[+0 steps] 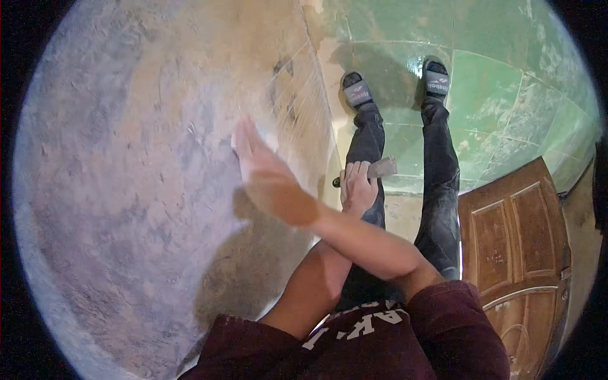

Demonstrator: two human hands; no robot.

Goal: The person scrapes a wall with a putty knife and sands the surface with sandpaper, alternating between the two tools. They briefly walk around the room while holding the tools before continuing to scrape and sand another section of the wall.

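My left hand (359, 189) is closed around a putty knife (383, 167) in front of my left leg. Its flat grey blade sticks out to the right of my fist, and the dark end of its handle shows on the left. My right arm crosses over the left one toward the rough, patchy wall (158, 164). At the wall surface, my right hand (256, 158) is smeared by motion, with its fingers pointing up. A pale patch shows beside those fingers, but I cannot make out whether it is something held.
Green tiles (487, 88) with whitish smears cover the floor under my sandals (436, 79). A brown panelled wooden door (513, 247) stands on the right. The wall meets the tiles along a seam left of my feet. My shadow falls across the lower wall.
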